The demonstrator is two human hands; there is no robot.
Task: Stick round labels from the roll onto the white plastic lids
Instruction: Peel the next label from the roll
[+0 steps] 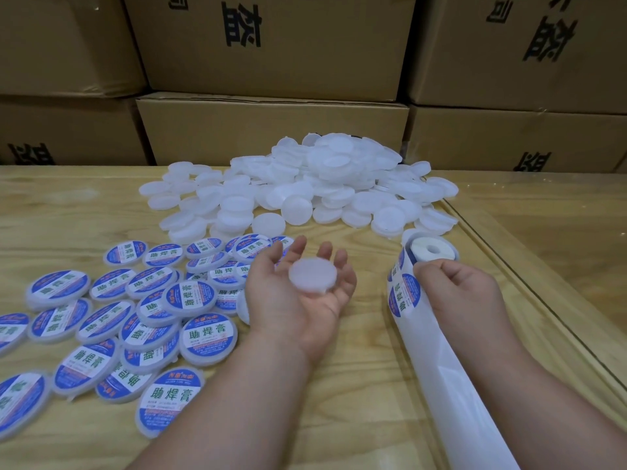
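Wooden table [339, 385]: left hand [298, 293] cradles lid [312, 275]; right hand [458, 286] pinches label [405, 298].

Stacked brown cardboard boxes [271, 130] behind a pale wooden table [68, 205].

We see stacked cardboard boxes [271, 45], printed with large black characters, forming a wall behind the light wooden table [68, 212], pressed close against its far edge.

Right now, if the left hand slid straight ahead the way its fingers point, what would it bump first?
Probably the pile of plain white lids just beyond the fingers of the left hand, though depth is hard to judge.
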